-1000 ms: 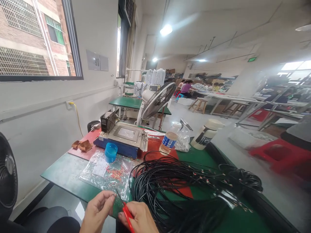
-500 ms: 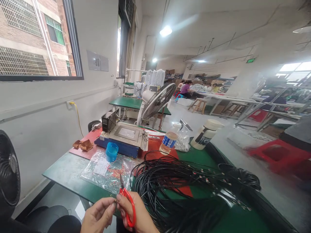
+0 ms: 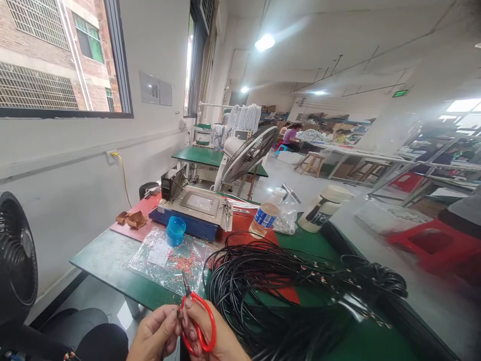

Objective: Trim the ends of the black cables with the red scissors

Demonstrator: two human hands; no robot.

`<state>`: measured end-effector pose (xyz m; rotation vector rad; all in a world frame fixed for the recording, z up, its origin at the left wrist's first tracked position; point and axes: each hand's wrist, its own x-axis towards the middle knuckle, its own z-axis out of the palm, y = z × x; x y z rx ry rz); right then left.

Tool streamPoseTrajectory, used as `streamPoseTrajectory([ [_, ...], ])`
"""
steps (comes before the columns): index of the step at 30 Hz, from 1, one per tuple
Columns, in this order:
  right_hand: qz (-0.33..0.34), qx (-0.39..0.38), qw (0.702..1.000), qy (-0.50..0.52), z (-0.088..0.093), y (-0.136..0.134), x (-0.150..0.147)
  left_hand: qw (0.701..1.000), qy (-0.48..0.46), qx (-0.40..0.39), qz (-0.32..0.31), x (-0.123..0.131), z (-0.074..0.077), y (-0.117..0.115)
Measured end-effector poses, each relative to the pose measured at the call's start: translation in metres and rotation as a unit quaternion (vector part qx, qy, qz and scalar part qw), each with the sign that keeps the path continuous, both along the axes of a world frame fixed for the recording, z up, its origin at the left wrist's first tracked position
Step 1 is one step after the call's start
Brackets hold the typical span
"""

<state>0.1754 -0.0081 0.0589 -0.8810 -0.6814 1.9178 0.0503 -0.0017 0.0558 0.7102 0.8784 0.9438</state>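
My right hand [image 3: 208, 326] grips a pair of red-handled scissors [image 3: 213, 326], whose dark blades point up and away from me. My left hand [image 3: 156, 331] is closed in a pinch, with thumb and fingertips meeting those of the right. Whatever lies between the fingertips is too small to make out. Just beyond the blades, a clear plastic bag [image 3: 158, 276] lies flat with small red and yellowish bits [image 3: 184, 263] scattered on it. Right beside my right hand spreads a large bundle of black cables [image 3: 240, 281], some ends showing coloured wires.
A blue cup-like container [image 3: 176, 231] stands before a blue-based metal device [image 3: 191, 210]. Farther right are a bottle of clear liquid [image 3: 263, 220] and a cream flask [image 3: 323, 208]. A black fan [image 3: 18, 250] is at left; a standing fan [image 3: 251, 155] is behind. People sit far back.
The view has shifted slightly, moving the scene a little to the right. My hands stay together at the table edge, and the scissors' handles look turned a little and wider apart.
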Motion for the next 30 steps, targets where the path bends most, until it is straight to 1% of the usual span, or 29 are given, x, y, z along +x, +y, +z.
streamPoseTrajectory([
  [4,0.001,0.008,1.000,-0.027,0.006,0.000,0.002,1.000,0.010,0.002,0.000,0.000,0.007,-0.001],
  [8,0.022,-0.055,0.998,-0.004,0.010,-0.001,0.003,1.000,0.005,0.012,-0.006,0.000,0.010,-0.002],
  [10,0.029,-0.070,0.997,0.030,0.009,-0.003,0.003,1.000,-0.019,0.012,-0.002,0.001,0.011,-0.003],
  [13,0.021,-0.057,0.996,0.061,0.005,-0.005,0.001,0.999,-0.037,0.014,0.001,0.003,0.011,-0.004],
  [17,0.015,-0.058,0.997,0.044,0.002,-0.006,-0.001,0.999,-0.038,0.030,-0.004,0.004,0.011,-0.004],
  [20,0.003,-0.048,0.998,0.039,0.002,-0.005,-0.003,0.998,-0.038,0.040,-0.015,0.003,0.007,-0.003],
  [23,-0.015,-0.023,0.999,0.025,0.003,-0.003,-0.004,0.998,-0.033,0.045,-0.023,0.001,0.001,-0.002],
  [25,-0.015,-0.017,1.000,0.011,0.006,-0.003,-0.004,0.998,-0.022,0.055,-0.026,0.000,-0.004,-0.001],
  [28,-0.014,0.012,1.000,-0.011,0.009,-0.004,-0.005,0.998,-0.021,0.049,-0.017,0.001,-0.009,-0.001],
  [30,-0.026,0.038,0.998,-0.037,0.007,-0.006,-0.007,0.999,-0.025,0.031,0.000,0.002,-0.012,-0.001],
])
